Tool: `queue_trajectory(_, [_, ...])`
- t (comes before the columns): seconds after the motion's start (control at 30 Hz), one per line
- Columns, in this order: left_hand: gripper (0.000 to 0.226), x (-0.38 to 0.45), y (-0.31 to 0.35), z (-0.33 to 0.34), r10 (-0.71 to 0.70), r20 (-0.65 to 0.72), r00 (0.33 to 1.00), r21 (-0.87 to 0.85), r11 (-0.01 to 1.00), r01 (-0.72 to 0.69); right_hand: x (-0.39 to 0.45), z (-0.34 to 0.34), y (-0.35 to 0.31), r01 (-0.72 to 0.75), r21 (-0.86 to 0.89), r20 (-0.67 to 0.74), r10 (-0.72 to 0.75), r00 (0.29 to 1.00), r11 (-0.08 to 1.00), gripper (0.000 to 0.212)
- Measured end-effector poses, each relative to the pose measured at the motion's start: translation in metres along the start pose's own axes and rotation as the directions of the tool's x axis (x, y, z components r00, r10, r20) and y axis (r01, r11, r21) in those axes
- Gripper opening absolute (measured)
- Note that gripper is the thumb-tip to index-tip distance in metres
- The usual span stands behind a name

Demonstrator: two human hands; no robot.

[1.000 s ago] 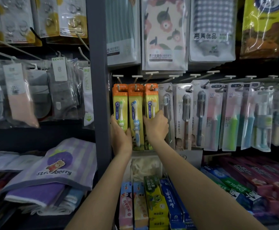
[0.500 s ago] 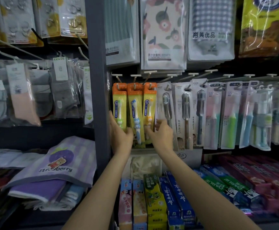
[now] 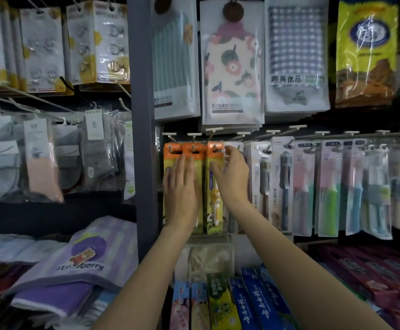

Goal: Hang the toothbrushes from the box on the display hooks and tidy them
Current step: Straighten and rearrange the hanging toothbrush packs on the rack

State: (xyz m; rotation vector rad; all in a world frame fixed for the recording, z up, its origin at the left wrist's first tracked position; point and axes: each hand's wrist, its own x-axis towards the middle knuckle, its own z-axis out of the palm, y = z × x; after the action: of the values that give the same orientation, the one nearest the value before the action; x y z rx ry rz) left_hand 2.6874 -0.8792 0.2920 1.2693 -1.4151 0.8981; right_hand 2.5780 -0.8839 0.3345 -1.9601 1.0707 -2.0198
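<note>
Three orange-topped toothbrush packs (image 3: 214, 186) hang side by side from display hooks (image 3: 195, 139). The left hand (image 3: 182, 186) lies flat, fingers straight, against the two leftmost packs. The right hand (image 3: 232, 177), fingers loosely spread and gripping nothing, reaches at the third pack's top edge.
</note>
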Motion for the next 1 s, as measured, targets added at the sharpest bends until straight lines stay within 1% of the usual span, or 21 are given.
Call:
queue_trajectory(0.1, [0.060,0.006,-0.002,0.001,-0.005,0.042,0.999,0.060,0.998,0.002,0.008,0.005,-0.002,0.034,0.007,-0.022,-0.034,0.999,0.999,0.034])
queue_trajectory(0.17, [0.058,0.010,-0.001,-0.001,-0.027,0.063,0.998,0.076,0.997,0.022,0.014,0.008,-0.003,0.047,-0.030,-0.011,-0.047,0.999,0.998,0.038])
queue_trajectory(0.27, [0.054,0.015,0.001,0.000,-0.087,0.049,0.995,0.039,0.996,0.085,0.020,0.011,-0.001,0.081,-0.117,0.021,-0.079,0.997,0.990,0.045])
queue_trajectory(0.4, [0.058,0.019,0.001,0.002,-0.145,0.068,0.987,-0.048,0.988,0.148,0.021,0.011,0.001,0.105,-0.166,0.049,-0.098,0.994,0.980,0.039])
queue_trajectory(0.5, [0.057,0.019,0.003,0.002,-0.103,0.051,0.993,-0.036,0.994,0.105,0.022,0.010,0.000,0.119,-0.158,0.045,-0.113,0.993,0.980,0.033])
queue_trajectory(0.57, [0.055,0.020,0.002,0.004,-0.077,0.022,0.997,-0.014,0.997,0.077,0.022,0.010,0.000,0.126,-0.172,0.039,-0.121,0.992,0.977,0.032])
queue_trajectory(0.67, [0.055,0.017,-0.001,0.004,-0.073,-0.018,0.997,0.027,0.997,0.074,0.020,0.009,-0.001,0.120,-0.174,0.045,-0.114,0.993,0.977,0.034])
queue_trajectory(0.77, [0.057,0.011,-0.002,0.005,-0.090,-0.002,0.996,-0.015,0.996,0.090,0.015,0.007,0.000,0.136,-0.196,0.049,-0.129,0.990,0.971,0.039])
queue_trajectory(0.83, [0.060,0.006,-0.004,0.004,-0.093,-0.009,0.996,-0.035,0.995,0.092,0.007,0.006,0.002,0.134,-0.178,0.044,-0.128,0.991,0.975,0.040])
queue_trajectory(0.93, [0.061,-0.004,-0.003,-0.001,-0.119,-0.025,0.993,-0.120,0.986,0.116,-0.013,0.002,0.009,0.099,-0.157,0.001,-0.100,0.995,0.983,0.041])
queue_trajectory(1.0, [0.061,-0.013,-0.001,-0.006,-0.161,-0.042,0.986,-0.160,0.975,0.153,-0.031,0.002,0.018,0.048,-0.155,0.003,-0.048,0.999,0.987,0.045])
